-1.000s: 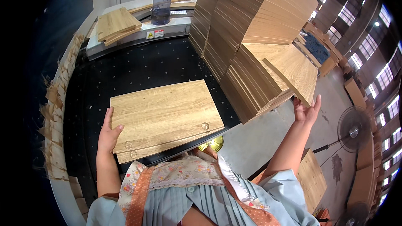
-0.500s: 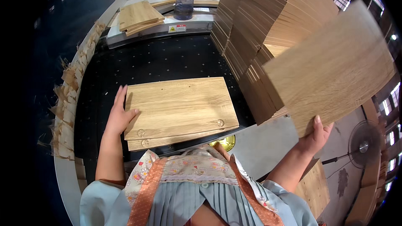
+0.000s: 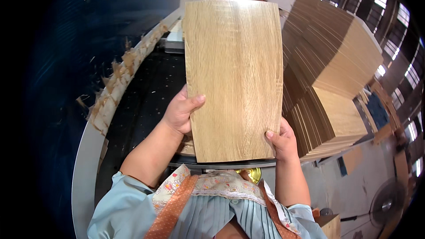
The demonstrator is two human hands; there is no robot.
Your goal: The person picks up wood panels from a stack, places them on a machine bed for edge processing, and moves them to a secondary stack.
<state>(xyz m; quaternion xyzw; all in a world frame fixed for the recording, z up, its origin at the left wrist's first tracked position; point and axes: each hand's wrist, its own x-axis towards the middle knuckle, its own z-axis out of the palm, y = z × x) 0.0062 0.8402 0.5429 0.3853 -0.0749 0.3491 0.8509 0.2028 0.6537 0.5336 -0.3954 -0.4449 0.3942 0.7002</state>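
A light wood-grain board (image 3: 234, 75) stands tall in front of me, held up by both hands. My left hand (image 3: 180, 110) grips its left edge, thumb on the face and fingers behind. Lower on the opposite edge, my right hand (image 3: 283, 140) is closed round the board, its thumb on the face too. Behind the raised board, only a sliver of the boards lying on the table (image 3: 187, 146) shows; the rest of them is hidden.
The black dotted tabletop (image 3: 137, 106) runs along the left, bordered by a pale rail with torn tape (image 3: 126, 68). Tall stacks of boards (image 3: 325, 48) rise on the right. A floor fan (image 3: 387, 204) stands at lower right; a dark blue panel (image 3: 66, 84) fills the left.
My right hand has brought the board from the right to the middle. My left hand has left the boards on the table and taken hold of this one. The view has turned right.
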